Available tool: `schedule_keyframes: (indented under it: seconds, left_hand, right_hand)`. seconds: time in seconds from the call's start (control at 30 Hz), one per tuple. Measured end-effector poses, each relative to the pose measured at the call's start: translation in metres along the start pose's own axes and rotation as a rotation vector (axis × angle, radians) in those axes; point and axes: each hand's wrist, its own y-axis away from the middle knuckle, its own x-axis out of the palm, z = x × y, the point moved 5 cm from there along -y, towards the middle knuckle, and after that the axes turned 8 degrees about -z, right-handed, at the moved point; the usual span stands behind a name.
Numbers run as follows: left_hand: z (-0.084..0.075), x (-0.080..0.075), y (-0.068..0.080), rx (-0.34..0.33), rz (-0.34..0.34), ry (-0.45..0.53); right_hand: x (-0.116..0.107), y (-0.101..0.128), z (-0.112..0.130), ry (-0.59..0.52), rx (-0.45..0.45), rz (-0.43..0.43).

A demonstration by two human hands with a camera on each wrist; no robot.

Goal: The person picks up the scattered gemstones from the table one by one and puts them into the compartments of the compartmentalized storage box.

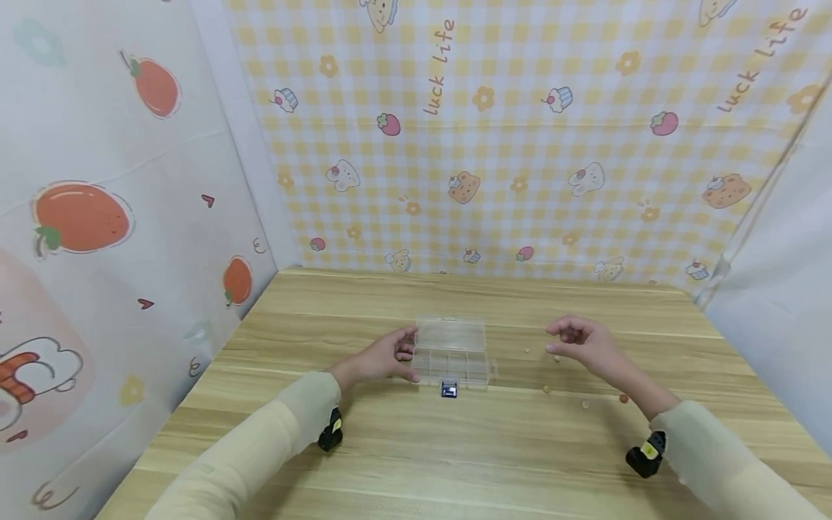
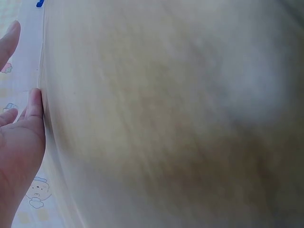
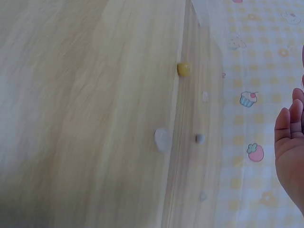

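A clear plastic compartment box lies on the table with its transparent lid folded back. At its left side rests my left hand, thumb near the front corner and fingers toward the lid, bent loosely. A small dark blue piece with a pale centre is at the box's front edge. My right hand hovers above the table right of the box, thumb and fingers apart and nothing seen between them. Small stone-like pieces lie around it: a yellow one, a clear one, an orange-red one.
The wooden table meets a yellow checked cloth at the back. A fruit-printed cloth hangs on the left and a white one on the right. Each wrist wears a black camera.
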Motion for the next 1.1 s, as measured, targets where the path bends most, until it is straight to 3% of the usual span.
schedule_keyframes:
  seconds: [0.43,0.73,0.87,1.1]
  left_hand:
    - [0.001,-0.001,0.000,-0.010,-0.008,-0.008]
    - [-0.001,0.001,0.001,-0.011,-0.001,-0.006]
    - [0.000,0.001,0.000,-0.005,-0.003,0.000]
    - [0.002,-0.001,0.000,-0.008,-0.011,-0.011]
  right_hand:
    - [-0.041,0.030,-0.018,0.086,0.009,-0.072]
    - [-0.059,0.050,-0.034,0.102,0.085,-0.064]
    - [-0.066,0.058,-0.041,0.098,0.066,-0.049]
    - [-0.080,0.068,-0.054,0.183,0.049,-0.059]
